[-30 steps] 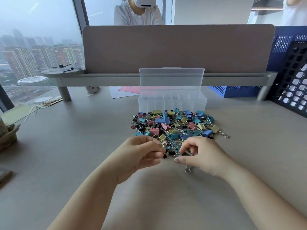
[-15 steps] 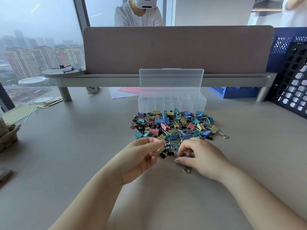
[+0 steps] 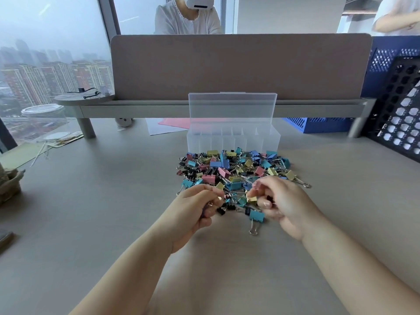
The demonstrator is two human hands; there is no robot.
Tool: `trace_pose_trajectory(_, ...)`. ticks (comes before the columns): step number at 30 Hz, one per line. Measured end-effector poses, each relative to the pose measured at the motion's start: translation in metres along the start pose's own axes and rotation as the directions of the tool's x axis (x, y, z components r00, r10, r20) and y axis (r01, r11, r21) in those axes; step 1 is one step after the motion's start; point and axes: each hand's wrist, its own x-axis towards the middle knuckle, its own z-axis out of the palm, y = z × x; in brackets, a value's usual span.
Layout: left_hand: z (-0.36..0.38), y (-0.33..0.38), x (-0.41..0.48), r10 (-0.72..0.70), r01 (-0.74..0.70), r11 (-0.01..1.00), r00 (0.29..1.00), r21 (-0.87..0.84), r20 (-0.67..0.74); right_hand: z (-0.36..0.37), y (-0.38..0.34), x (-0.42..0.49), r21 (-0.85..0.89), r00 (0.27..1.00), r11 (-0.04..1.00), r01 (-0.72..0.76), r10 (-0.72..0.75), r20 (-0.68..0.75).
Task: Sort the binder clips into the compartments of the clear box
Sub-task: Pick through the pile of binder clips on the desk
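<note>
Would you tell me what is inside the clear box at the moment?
The clear box stands open; through its frosted walls the divided compartments show no clips. The pile of binder clips in front hides the lower front edge, so the compartment floors cannot be checked.

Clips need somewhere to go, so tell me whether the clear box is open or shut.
Open: the clear box has its lid standing upright behind the exposed compartments.

A high-rise office: a long desk (image 3: pixel 91 223) with a fabric divider panel (image 3: pixel 238 64) along its far edge, a person (image 3: pixel 186 19) seated beyond it, and a tall window (image 3: pixel 50 42) onto city towers at its left edge.
</note>
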Motion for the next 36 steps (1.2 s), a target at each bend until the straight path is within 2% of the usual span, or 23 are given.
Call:
trace_pose_trajectory(1,0.000,-0.004,0.002,0.110,-0.093,0.963,0.993,0.254,-0.053,-0.002,-0.002,0.000,0.184,0.997,0.980,-0.076,0.075,0.008)
trace_pose_trajectory(2,-0.001,-0.008,0.004,0.256,-0.184,0.819,0.965,0.544,-0.060,-0.003,-0.004,0.001,0.296,0.992,0.947,-0.125,0.123,0.025)
trace_pose_trajectory(3,-0.002,-0.012,0.006,0.377,-0.244,0.607,0.926,0.757,-0.004,-0.005,-0.005,0.001,0.337,0.988,0.929,-0.151,0.147,0.038)
trace_pose_trajectory(4,-0.003,-0.014,0.005,0.422,-0.254,0.425,0.905,0.869,0.058,-0.005,-0.005,0.002,0.315,0.988,0.937,-0.153,0.148,0.038)
trace_pose_trajectory(5,-0.003,-0.015,0.005,0.420,-0.240,0.304,0.902,0.922,0.097,-0.006,-0.004,0.002,0.209,0.992,0.970,-0.123,0.122,0.018)
trace_pose_trajectory(6,-0.003,-0.016,0.005,0.406,-0.224,0.239,0.907,0.945,0.112,-0.006,-0.002,0.002,-0.006,0.998,0.998,-0.055,0.055,-0.011)
trace_pose_trajectory(7,-0.002,-0.016,0.005,0.401,-0.209,0.210,0.909,0.955,0.111,-0.007,0.000,0.002,-0.287,0.999,0.957,0.033,-0.043,-0.027)
trace_pose_trajectory(8,-0.002,-0.016,0.005,0.411,-0.202,0.192,0.905,0.960,0.108,-0.007,0.003,0.002,-0.532,0.988,0.838,0.127,-0.152,-0.004)
trace_pose_trajectory(9,-0.001,-0.016,0.006,0.423,-0.196,0.173,0.900,0.965,0.107,-0.008,0.006,0.003,-0.682,0.973,0.704,0.198,-0.228,0.047)
trace_pose_trajectory(10,-0.001,-0.016,0.006,0.437,-0.191,0.156,0.893,0.969,0.106,-0.009,0.008,0.003,-0.748,0.962,0.619,0.239,-0.258,0.094)
trace_pose_trajectory(12,0.001,-0.016,0.007,0.447,-0.186,0.127,0.887,0.974,0.111,-0.009,0.010,0.003,-0.797,0.957,0.546,0.258,-0.255,0.135)
trace_pose_trajectory(16,0.003,-0.014,0.006,0.414,-0.185,0.141,0.903,0.973,0.112,-0.007,0.010,0.000,-0.894,0.961,0.390,0.222,-0.242,0.133)
trace_pose_trajectory(19,0.003,-0.013,0.006,0.427,-0.197,0.149,0.896,0.969,0.117,-0.005,0.009,-0.002,-0.917,0.959,0.328,0.226,-0.241,0.150)
trace_pose_trajectory(26,0.000,-0.015,0.005,0.433,-0.178,0.180,0.897,0.967,0.085,-0.007,0.012,-0.001,-0.890,0.960,0.383,0.247,-0.220,0.172)
trace_pose_trajectory(31,-0.001,-0.016,0.007,0.442,-0.188,0.177,0.892,0.966,0.093,-0.007,0.013,0.000,-0.892,0.955,0.361,0.270,-0.216,0.201)
trace_pose_trajectory(33,-0.002,-0.015,0.008,0.439,-0.205,0.261,0.895,0.943,0.073,-0.006,0.012,-0.001,-0.856,0.952,0.429,0.288,-0.226,0.208)
trace_pose_trajectory(34,-0.003,-0.015,0.008,0.435,-0.215,0.352,0.899,0.911,0.044,-0.005,0.011,-0.001,-0.804,0.955,0.520,0.287,-0.227,0.194)
trace_pose_trajectory(36,-0.004,-0.012,0.009,0.382,-0.208,0.621,0.922,0.755,-0.060,-0.002,0.005,-0.003,-0.643,0.973,0.731,0.228,-0.195,0.123)
